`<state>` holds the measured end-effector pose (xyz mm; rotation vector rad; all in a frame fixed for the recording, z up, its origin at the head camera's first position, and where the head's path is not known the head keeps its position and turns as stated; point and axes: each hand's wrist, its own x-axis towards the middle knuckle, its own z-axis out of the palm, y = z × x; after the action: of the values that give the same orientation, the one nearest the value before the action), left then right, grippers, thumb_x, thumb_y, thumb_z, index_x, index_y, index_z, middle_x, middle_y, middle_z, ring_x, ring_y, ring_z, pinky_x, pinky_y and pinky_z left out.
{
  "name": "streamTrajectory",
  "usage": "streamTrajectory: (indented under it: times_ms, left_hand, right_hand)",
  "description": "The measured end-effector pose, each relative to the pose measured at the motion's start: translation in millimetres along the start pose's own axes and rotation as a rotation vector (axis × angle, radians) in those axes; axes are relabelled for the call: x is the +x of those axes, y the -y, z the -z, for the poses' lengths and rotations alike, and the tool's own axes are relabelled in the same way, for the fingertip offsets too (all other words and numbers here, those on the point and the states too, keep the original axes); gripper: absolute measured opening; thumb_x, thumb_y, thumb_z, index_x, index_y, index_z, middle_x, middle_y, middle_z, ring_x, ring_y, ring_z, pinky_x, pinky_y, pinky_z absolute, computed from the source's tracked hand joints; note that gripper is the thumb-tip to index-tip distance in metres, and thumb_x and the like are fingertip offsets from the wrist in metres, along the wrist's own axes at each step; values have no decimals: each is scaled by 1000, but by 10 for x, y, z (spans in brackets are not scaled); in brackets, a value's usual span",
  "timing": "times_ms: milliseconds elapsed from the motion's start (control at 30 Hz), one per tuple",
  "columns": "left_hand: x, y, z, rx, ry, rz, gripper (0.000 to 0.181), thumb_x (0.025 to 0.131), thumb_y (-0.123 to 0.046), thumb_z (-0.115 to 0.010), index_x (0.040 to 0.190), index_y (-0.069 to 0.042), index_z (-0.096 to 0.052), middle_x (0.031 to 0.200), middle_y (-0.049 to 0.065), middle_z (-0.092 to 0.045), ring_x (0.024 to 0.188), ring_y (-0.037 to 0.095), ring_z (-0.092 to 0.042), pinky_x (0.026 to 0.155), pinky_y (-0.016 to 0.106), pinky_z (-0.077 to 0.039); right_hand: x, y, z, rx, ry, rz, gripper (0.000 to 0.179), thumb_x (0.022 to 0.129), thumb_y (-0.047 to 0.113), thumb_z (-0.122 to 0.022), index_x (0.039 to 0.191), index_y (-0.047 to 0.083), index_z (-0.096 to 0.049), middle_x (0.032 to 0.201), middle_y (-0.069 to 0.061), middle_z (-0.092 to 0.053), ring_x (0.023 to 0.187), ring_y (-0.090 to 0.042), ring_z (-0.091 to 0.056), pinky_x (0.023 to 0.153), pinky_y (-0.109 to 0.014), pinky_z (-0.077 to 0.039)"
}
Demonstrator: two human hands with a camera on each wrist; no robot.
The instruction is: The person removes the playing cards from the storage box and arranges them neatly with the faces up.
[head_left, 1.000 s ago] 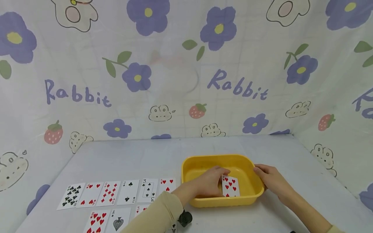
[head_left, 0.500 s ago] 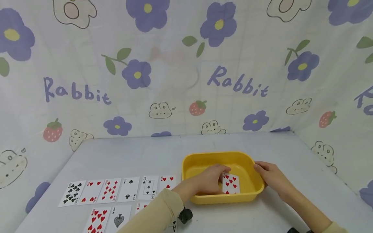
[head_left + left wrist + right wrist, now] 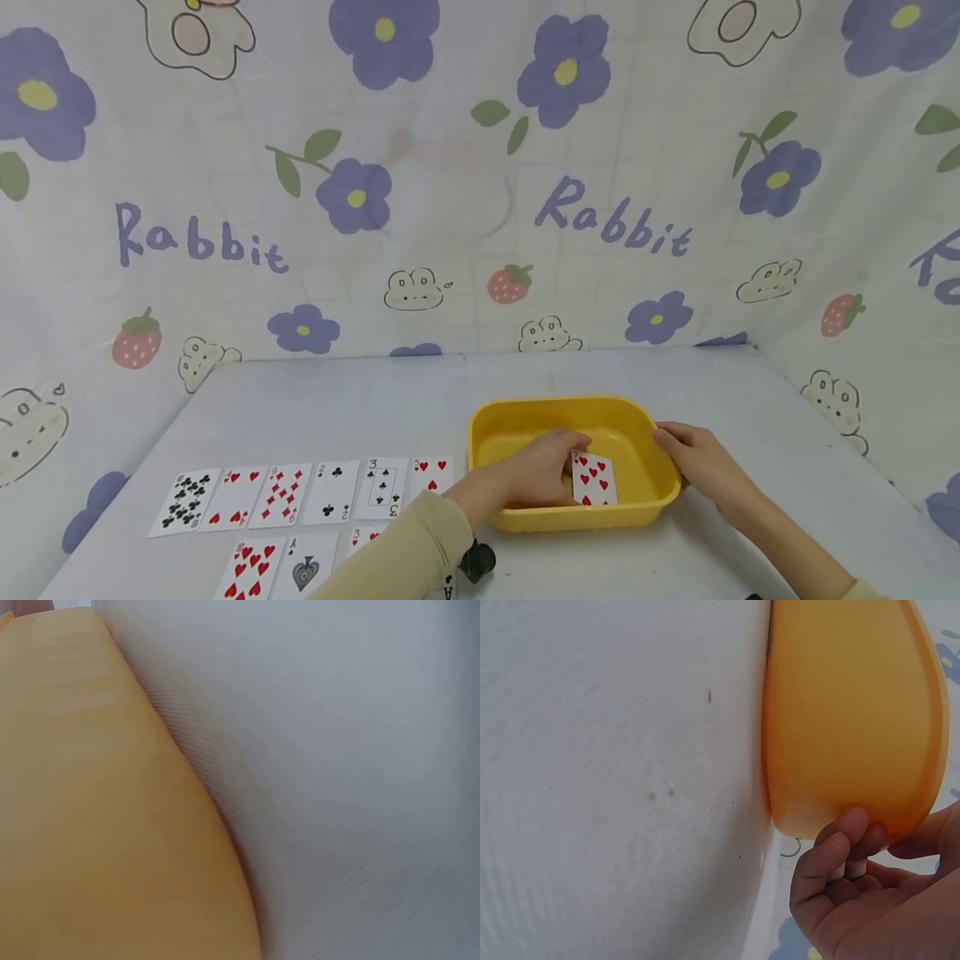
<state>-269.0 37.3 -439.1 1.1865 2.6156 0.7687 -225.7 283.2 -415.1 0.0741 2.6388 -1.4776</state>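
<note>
A yellow plastic tray (image 3: 585,520) stands on the white table. My left hand (image 3: 534,473) reaches over its near left side, with finger and thumb at the left edge of a playing card (image 3: 594,479), the seven of hearts, inside the tray. The card faces up, its left part hidden by the hand. My right hand (image 3: 699,460) holds the tray's right end; the right wrist view shows the thumb at the rim and curled fingers (image 3: 831,851) against the outer wall. In the left wrist view only the tray's outer wall (image 3: 112,795) and the tabletop show well.
To the left lie playing cards face up in two rows, among them a nine of diamonds (image 3: 281,497), a two of clubs (image 3: 330,493) and an ace of spades (image 3: 305,571). My left sleeve (image 3: 405,550) covers part of the lower row. A patterned cloth (image 3: 450,208) hangs behind the table.
The whole view dips and comes back slightly with the head. Both hands, the tray and the cards keep their places.
</note>
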Motion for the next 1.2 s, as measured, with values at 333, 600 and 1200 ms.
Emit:
streamTrajectory:
  times_ms: [333, 600, 1200]
  left_hand:
    - [2, 15, 24, -16, -9, -13, 79, 77, -30, -86, 142, -5, -47, 128, 0, -51, 104, 6, -48, 98, 19, -38]
    - [-200, -56, 265, -132, -79, -50, 86, 78, -34, -85, 147, -8, -42, 136, -2, -44, 102, 5, -50, 87, 16, -44]
    - [-2025, 332, 894, -112, -221, 40, 86, 71, -27, -90, 145, -28, -45, 142, -16, -42, 106, 7, -50, 84, 28, -50]
  right_hand:
    - [14, 6, -5, 1, 1, -14, 54, 106, 29, -44, 142, -11, -39, 99, -11, -59, 73, -22, -53, 59, -31, -49]
    - [19, 16, -7, 4, 13, -6, 55, 106, 29, -45, 142, -11, -39, 101, -13, -59, 73, -22, -53, 60, -31, -49]
    - [23, -22, 34, 24, 23, -10, 54, 106, 29, -45, 143, -10, -39, 95, -8, -59, 73, -21, -53, 58, -30, -48]
